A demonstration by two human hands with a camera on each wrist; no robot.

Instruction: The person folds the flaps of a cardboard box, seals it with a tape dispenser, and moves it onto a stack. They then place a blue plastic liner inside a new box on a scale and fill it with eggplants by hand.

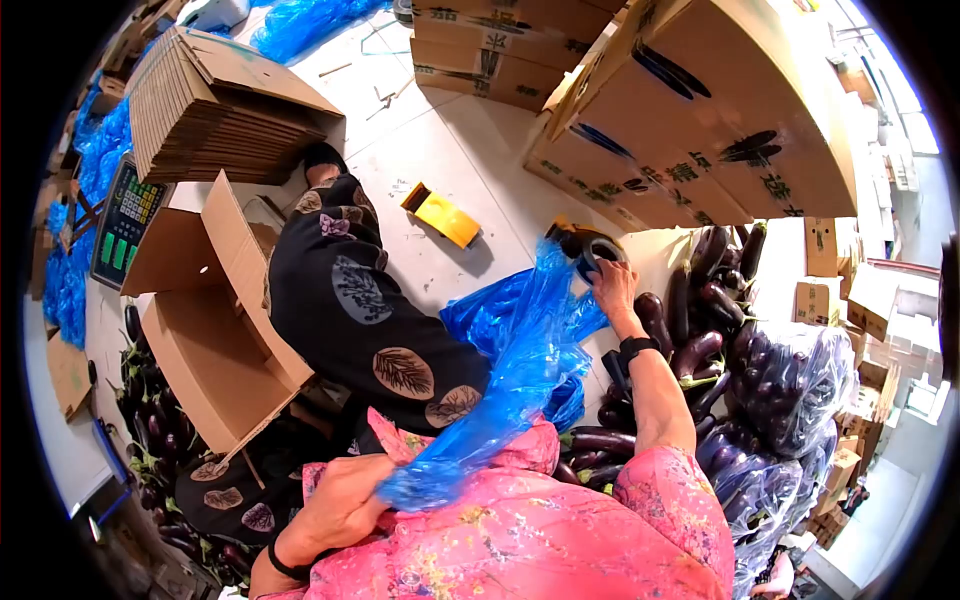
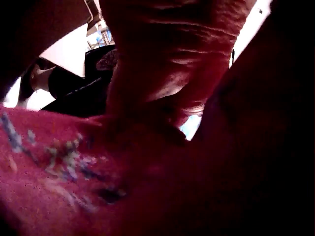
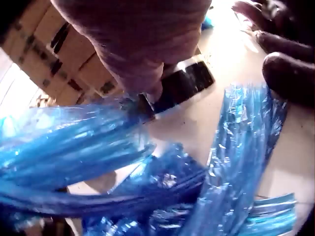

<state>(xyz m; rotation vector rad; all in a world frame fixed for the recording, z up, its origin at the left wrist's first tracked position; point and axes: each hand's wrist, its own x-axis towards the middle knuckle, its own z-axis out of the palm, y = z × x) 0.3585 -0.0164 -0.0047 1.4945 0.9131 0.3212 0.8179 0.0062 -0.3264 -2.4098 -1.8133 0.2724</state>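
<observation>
Several cartons (image 1: 700, 120) bear black characters; left grip (image 1: 345, 500) clamps blue plastic (image 1: 520, 370), right grip (image 1: 612, 285) dark roll (image 3: 187, 84).

Widest lane: bare floor (image 1: 420, 150) between flat stack (image 1: 200, 110) and big box (image 1: 690, 130), running down past the leg (image 1: 330, 265); yellow tool (image 1: 445, 217) sits mid-lane with floor on both sides. Film (image 1: 525, 360) is the main blocker: stretched diagonally from left hand (image 1: 345, 500) to right hand (image 1: 613, 285), more bunched underneath, so no straight pass between hands. Right hand is tight: box just ahead, roll (image 3: 189, 83) at the fingers, eggplants (image 1: 695, 350) to its right past a strip of floor. Bags (image 1: 795, 380) wall off farther right. Left hand: shirt (image 1: 520, 540) just beside it, leg ahead, open carton (image 1: 200, 350) ahead-left.
</observation>
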